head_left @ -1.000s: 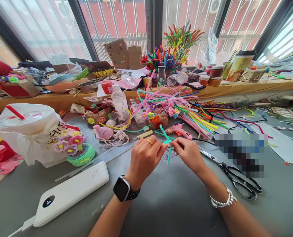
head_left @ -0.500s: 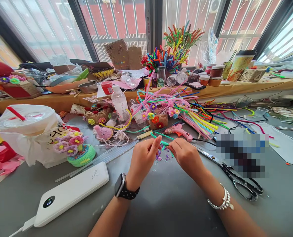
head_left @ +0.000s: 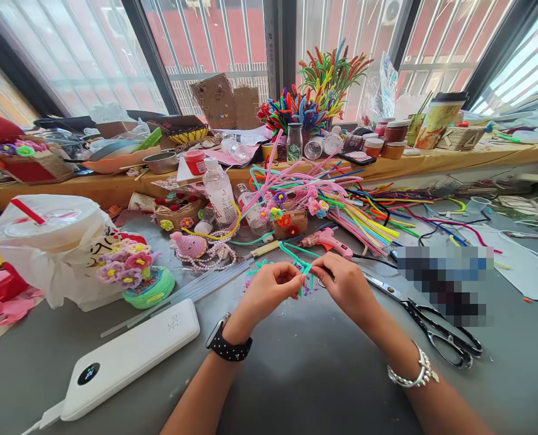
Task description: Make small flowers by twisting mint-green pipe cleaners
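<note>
Between my two hands is a bent turquoise pipe cleaner [head_left: 291, 252], crossed over itself near the fingertips. My left hand [head_left: 271, 289] pinches it from the left, thumb and index finger together. From the right, my right hand [head_left: 344, 281] grips it with its fingers curled. The exact twist at the fingertips is partly hidden. Just behind lies a pink glue gun [head_left: 327, 240]. Small purple and turquoise bits [head_left: 249, 279] are scattered on the grey table [head_left: 314, 374] around my hands. Black-handled scissors [head_left: 425, 320] rest to the right of my right hand.
A white power bank [head_left: 133, 356] with a cable lies front left. Behind it stand a crocheted flower pot [head_left: 149, 284] and a bagged drink cup [head_left: 64, 235]. A heap of pipe cleaners [head_left: 359, 223], plastic bottles [head_left: 219, 190] and a blurred-out patch [head_left: 441, 284] lie farther back.
The turquoise pipe cleaner has been turned and folded differently between my fingers. My left wrist has rotated, so the watch face points away. Turquoise bits on the table left of the fingers now show.
</note>
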`<action>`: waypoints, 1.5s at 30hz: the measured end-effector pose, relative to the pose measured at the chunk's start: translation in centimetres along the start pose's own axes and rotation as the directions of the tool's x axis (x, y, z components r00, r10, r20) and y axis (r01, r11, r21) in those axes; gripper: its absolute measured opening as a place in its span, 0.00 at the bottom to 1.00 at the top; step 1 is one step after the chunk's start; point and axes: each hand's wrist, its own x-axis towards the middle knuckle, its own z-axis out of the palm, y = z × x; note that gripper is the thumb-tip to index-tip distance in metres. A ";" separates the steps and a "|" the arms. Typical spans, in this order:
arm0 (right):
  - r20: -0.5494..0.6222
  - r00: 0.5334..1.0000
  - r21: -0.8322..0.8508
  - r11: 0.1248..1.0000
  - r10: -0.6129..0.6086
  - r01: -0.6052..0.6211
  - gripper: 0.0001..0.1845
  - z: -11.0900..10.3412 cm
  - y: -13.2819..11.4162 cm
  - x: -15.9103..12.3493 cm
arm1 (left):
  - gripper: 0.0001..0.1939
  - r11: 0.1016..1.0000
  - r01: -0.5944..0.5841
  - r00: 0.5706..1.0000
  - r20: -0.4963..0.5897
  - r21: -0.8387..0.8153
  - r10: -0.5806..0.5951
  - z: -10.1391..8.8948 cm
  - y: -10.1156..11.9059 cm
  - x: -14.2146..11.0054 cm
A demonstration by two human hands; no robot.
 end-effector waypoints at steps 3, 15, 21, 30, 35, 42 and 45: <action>0.065 0.996 0.122 0.991 0.055 -0.063 0.05 -0.5 0.0 0.3 | 0.11 1.000 -0.010 1.000 -0.011 -0.001 0.010 -0.1 0.0 0.0; 0.370 0.869 0.598 0.633 0.327 -0.493 0.09 -1.7 0.1 0.7 | 0.11 0.988 -0.110 0.994 0.021 0.109 0.109 0.4 0.0 -0.4; 0.470 0.827 0.719 0.410 0.309 -0.562 0.11 -2.2 0.7 0.7 | 0.11 0.959 -0.149 0.988 -0.002 0.240 0.154 0.5 0.1 -0.6; 0.423 0.823 0.817 0.234 0.380 -0.528 0.11 -0.8 0.9 0.6 | 0.08 0.894 -0.211 0.965 -0.061 0.395 0.255 0.8 0.1 -0.7; 0.304 0.843 0.843 0.286 0.444 -0.455 0.12 -0.6 0.5 0.6 | 0.07 0.901 -0.190 0.933 -0.213 0.389 0.289 2.0 -0.9 -0.1; 0.058 0.901 0.832 0.479 0.429 -0.281 0.10 -0.4 -0.3 0.3 | 0.11 0.948 -0.075 0.974 -0.228 -0.309 0.003 4.0 -2.2 0.8; 0.000 0.921 0.793 0.561 0.389 -0.237 0.10 -0.5 -0.6 0.3 | 0.11 0.907 -0.061 0.984 -0.176 -0.416 -0.014 3.6 -2.4 1.2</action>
